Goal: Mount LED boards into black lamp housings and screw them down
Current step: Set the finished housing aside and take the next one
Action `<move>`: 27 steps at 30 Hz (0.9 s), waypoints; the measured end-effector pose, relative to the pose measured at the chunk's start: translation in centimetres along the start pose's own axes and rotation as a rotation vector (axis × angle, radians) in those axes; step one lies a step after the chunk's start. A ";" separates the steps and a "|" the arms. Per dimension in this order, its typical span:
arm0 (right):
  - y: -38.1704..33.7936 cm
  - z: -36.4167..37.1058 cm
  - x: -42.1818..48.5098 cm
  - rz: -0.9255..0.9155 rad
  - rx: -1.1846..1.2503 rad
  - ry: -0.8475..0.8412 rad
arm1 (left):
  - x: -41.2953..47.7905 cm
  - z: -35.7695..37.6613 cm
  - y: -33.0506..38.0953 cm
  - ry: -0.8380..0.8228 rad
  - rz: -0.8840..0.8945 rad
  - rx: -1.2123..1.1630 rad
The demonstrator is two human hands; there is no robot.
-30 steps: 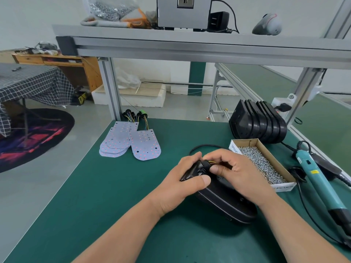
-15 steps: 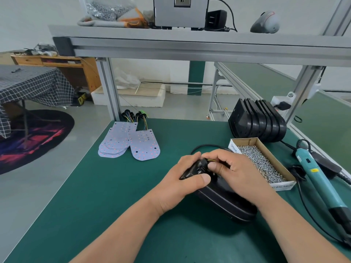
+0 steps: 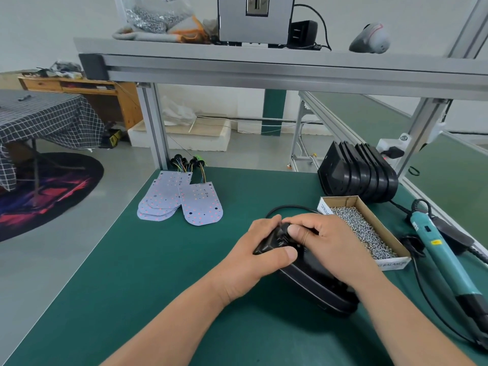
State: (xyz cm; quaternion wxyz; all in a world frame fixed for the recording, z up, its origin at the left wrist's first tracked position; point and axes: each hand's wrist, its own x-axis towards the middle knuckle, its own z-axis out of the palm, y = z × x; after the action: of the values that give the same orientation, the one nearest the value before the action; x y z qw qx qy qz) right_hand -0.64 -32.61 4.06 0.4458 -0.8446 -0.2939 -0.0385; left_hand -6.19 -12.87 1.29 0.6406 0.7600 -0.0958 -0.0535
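From the head view, you are working at the far end of one black lamp housing point(image 3: 317, 286), which is lying on the green tabletop point(image 3: 132, 286) just in front of you. Your left hand point(image 3: 258, 257) is wrapping its grip around that end, thumb on top, while your right hand point(image 3: 335, 241) is closing its grip over the same end, thumb pressing a small black part there. This looks like seating the wiring or board; whether a board is inside is hidden. Next you are likely needing a screw and the teal screwdriver point(image 3: 443, 254) lying to your right. The cardboard box point(image 3: 393, 264) just beside your right hand is holding loose screws point(image 3: 364, 233). Spare LED boards point(image 3: 184, 199) and stacked housings point(image 3: 361, 175) are waiting farther back.
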 end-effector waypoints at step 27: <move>0.6 -0.8 -0.2 -0.024 -0.007 -0.099 | -0.2 -0.2 0.2 -0.010 -0.004 -0.009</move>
State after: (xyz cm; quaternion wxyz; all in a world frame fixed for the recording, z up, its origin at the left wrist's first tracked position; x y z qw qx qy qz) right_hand -0.31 -33.59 4.02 0.4272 -0.8434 -0.3258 -0.0031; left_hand -6.37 -12.71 1.50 0.6432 0.7572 -0.0975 -0.0591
